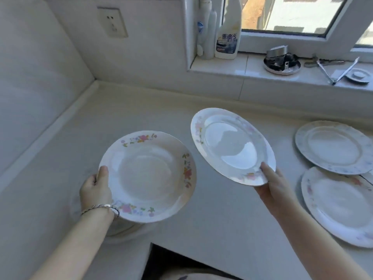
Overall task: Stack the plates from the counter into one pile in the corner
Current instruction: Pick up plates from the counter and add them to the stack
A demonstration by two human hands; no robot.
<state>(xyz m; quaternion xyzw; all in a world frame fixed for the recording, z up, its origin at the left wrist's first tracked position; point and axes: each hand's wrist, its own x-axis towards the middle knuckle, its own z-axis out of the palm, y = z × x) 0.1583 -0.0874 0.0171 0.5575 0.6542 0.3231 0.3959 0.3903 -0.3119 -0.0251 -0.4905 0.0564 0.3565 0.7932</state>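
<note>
My left hand [96, 188] grips the left rim of a white plate with bright flowers [148, 175], thumb on top. That plate sits on or just above a small pile of plates [125, 229] near the counter's front edge; contact is unclear. My right hand [271, 182] holds a second white plate with pale flowers [232, 146] by its near rim, tilted, in the air over the counter. Two more plates lie flat at the right: a far plate [333, 147] and a near plate [343, 207].
The counter corner [96, 85] lies at the back left, between tiled walls. The window sill [242, 69] carries cleaning bottles [228, 31], a metal dish of parts [282, 61] and tongs [341, 71]. A dark gap [181, 263] opens at the counter's front edge.
</note>
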